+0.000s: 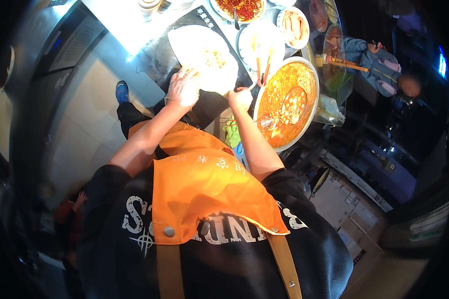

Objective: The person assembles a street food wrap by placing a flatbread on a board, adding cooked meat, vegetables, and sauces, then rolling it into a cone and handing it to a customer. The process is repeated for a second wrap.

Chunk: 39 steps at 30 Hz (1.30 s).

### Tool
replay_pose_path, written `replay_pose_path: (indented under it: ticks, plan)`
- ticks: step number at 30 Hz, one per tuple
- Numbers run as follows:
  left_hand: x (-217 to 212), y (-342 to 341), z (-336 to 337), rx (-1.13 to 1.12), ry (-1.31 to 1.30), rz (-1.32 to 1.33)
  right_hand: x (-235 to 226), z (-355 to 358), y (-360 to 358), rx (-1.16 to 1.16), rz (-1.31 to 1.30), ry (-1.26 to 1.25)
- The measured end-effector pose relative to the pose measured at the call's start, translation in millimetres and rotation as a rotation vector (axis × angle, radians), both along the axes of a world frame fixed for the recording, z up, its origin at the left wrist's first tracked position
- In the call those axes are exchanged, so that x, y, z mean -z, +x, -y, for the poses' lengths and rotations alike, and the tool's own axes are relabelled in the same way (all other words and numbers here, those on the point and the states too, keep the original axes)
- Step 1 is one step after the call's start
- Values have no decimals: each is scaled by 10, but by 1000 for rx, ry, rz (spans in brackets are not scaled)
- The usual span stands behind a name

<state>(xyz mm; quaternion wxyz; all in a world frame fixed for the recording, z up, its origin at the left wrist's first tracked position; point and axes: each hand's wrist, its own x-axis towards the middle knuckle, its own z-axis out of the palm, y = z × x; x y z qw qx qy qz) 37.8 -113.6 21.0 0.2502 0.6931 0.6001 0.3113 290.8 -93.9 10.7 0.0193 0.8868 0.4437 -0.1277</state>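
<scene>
My left hand (183, 88) wears a clear plastic glove, its fingers bent over the near left edge of a white round sheet (192, 42). Strong glare hides whether that sheet is a thin flatbread or something else. A small heap of yellowish-brown food (214, 59) lies on it. My right hand (240, 99) is closed by the sheet's near right side, beside the pot; a short pale end sticks out of it, too bright to name. Just beyond, red-orange-handled tongs (259, 65) lean against a white bowl (248, 44).
A large pot (316, 94) of orange-red broth, with a ladle (294, 102) in it, stands at the right. Behind are a bowl of chili sauce (242, 9), a bowl of pinkish slices (294, 29) and stacked cups (148, 7). A person (379, 65) stands across the counter.
</scene>
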Motion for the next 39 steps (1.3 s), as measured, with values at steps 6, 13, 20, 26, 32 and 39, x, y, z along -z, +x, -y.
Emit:
replay_pose_path:
  ticks: [6,13,20,26,32,39]
  plan:
    - [104,68,53,-29,43,-52,-999,-346,-102,-293,-386,-126]
    - [-67,-20,161,-4,89,-57,-736,-1028,-1967,-1089,74,-285]
    - [142,-103,228,-61,240,-33,-252,-1089,-2215,-1018,-49,-474]
    - [216,-65,184,-203,219,46,-1028,-1237,-1273,-1114,-544,30]
    - [74,-141,66,-302,-28,227,-751,-1434,-742,-1586,-405,28]
    - [86,-594,-612,-253,-810,799,-703,-1522,-861,-1547,-598,57]
